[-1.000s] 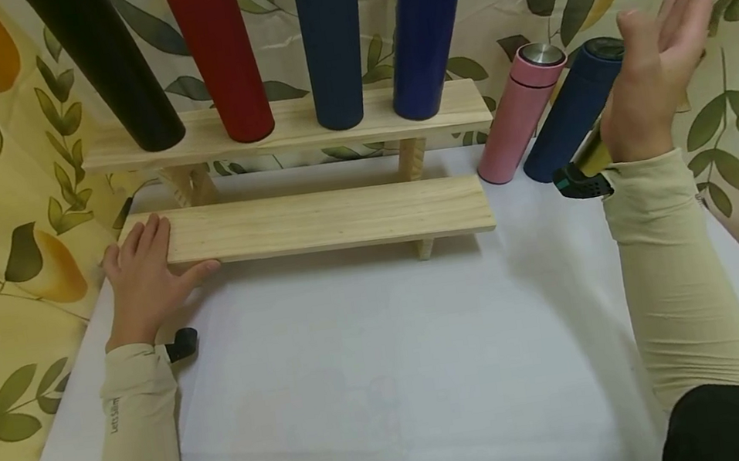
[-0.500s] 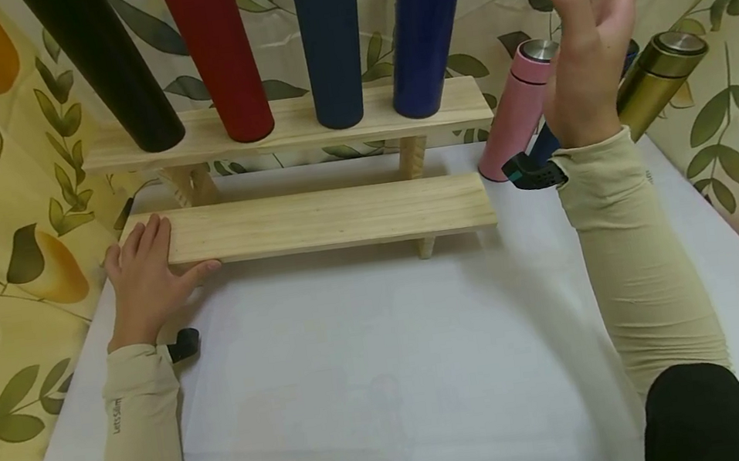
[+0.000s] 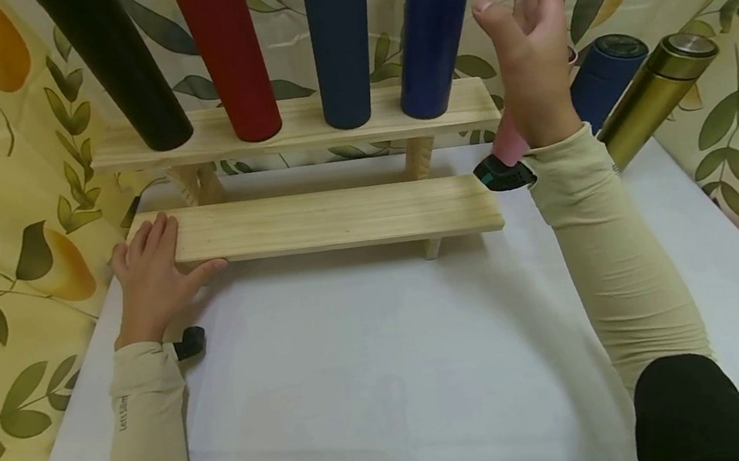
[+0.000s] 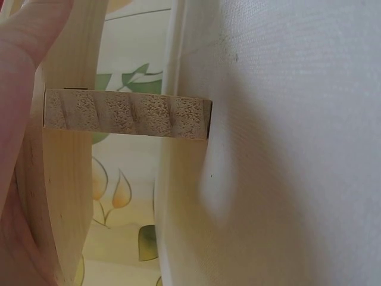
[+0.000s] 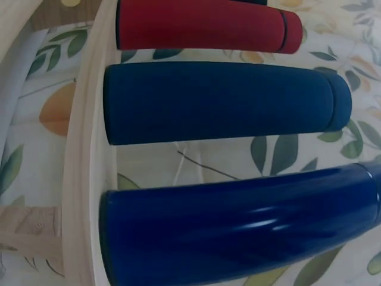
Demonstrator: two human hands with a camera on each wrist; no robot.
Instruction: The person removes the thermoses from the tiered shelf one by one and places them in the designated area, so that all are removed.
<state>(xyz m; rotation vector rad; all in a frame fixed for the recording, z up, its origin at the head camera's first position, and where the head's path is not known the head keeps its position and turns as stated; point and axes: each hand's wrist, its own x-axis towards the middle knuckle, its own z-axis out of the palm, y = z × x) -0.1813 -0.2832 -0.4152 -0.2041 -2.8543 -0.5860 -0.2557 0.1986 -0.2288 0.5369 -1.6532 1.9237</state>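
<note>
Swings right hand [image 3: 533, 65], straight-fingered and empty, leftward toward glossy blue bottle [image 3: 439, 26], apparently mid-reach; rests left hand [image 3: 150, 283], with fingers extended, on lower shelf [image 3: 340, 219].

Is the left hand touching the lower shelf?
Touching. The head view shows the left hand with its fingers laid on the left end of the lower shelf, thumb at the front edge.

Dim, soft light; faint shadows on tablecloth [image 3: 358, 356]; glare on glossy blue bottle [image 5: 238, 229].
</note>
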